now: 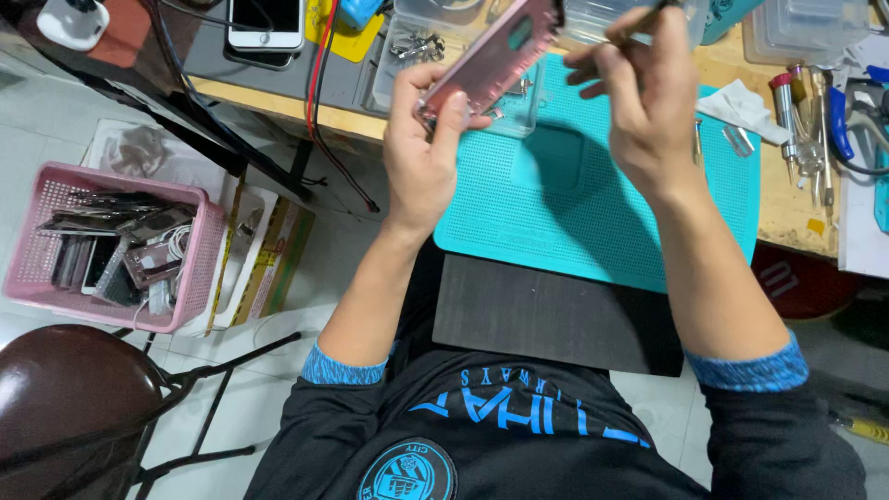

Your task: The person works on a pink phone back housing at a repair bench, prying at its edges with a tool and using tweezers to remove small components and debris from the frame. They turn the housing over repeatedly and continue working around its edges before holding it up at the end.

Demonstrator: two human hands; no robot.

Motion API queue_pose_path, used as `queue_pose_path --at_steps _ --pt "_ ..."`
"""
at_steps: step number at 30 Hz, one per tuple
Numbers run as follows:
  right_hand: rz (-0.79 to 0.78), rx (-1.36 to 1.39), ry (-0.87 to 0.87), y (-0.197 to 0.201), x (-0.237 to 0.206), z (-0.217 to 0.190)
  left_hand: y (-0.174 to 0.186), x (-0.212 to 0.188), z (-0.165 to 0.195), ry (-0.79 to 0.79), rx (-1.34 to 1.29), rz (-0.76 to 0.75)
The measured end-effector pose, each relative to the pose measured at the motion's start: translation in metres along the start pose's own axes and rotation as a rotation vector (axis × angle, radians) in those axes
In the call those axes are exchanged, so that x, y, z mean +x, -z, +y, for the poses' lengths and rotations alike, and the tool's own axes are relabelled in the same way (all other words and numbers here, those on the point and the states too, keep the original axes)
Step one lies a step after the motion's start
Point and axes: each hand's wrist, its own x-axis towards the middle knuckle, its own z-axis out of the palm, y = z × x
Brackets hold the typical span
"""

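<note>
**Item: pink phone housing, held above the work mat**

I log the left hand (pixel 421 153) gripping the pink phone housing (pixel 491 56) by its lower end, tilted over the teal mat (pixel 556 204). Right hand (pixel 648 93) pinches a thin tool (pixel 639 20) at the housing's upper edge. Risk, as I judge it: the tool slips and gouges the frame, or loosened parts drop past the mat toward the pink basket (pixel 56 185).

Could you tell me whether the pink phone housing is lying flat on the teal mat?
No, the left hand holds the pink phone housing up in the air, tilted above the teal mat.
</note>
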Motion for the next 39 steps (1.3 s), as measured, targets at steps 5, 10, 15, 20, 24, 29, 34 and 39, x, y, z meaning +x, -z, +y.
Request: queue_pose_path --at_steps 5,10,15,20,24,29,34,39 --pt "0.123 0.078 -0.044 0.018 -0.022 -0.020 -0.015 0.003 0.001 0.003 0.099 -0.068" --pt "0.158 0.130 -0.044 0.025 -0.042 -0.031 -0.032 0.003 -0.003 -0.035 0.174 -0.136" --pt "0.144 0.023 -0.001 0.031 -0.064 -0.033 -0.047 0.001 -0.017 0.056 0.115 -0.296" --pt "0.068 -0.118 0.031 0.034 -0.079 -0.029 -0.069 0.006 -0.048 0.230 0.065 -0.483" --pt "0.069 -0.238 0.045 0.033 -0.082 -0.022 -0.079 0.008 -0.067 0.281 -0.026 -0.532" --pt "0.081 -0.397 0.081 0.034 -0.081 -0.016 -0.080 0.003 -0.071 0.237 0.012 -0.492" --pt "0.088 -0.400 0.084 0.029 -0.080 -0.011 -0.082 0.002 -0.067 0.276 0.032 -0.467" --pt "0.088 -0.370 0.052 0.029 -0.079 -0.009 -0.082 0.002 -0.066 0.254 0.035 -0.466"
